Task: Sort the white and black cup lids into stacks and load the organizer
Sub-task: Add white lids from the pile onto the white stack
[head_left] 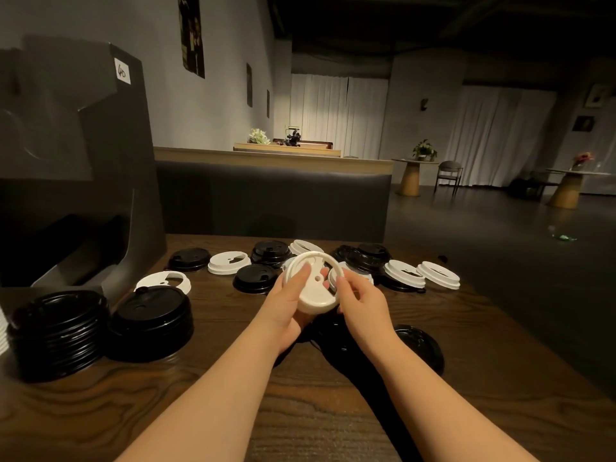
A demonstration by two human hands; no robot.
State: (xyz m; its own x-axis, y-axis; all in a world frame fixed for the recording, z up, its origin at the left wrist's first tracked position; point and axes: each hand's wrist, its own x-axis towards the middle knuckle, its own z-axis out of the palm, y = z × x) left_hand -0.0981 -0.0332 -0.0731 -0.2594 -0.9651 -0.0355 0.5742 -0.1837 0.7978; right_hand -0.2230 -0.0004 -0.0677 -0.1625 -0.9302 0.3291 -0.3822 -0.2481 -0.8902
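White lid (315,283) sits pinched between our left hand (288,300) and right hand (361,300) fingers (organizer (83,145) tag at ten o'clock reads "40").

Desk (466,378): dark wood, strong wavy grain, low sheen. Black lids (151,320), lower left: glossy plastic, light glints on the ridged rims. White lids (404,273), center right: matt plastic, smooth. Held white lid (315,296): same matt plastic. Organizer (83,128), upper left: dark grey, matt, flat panels, looks like plastic or board; small white paper label (122,72) on top.
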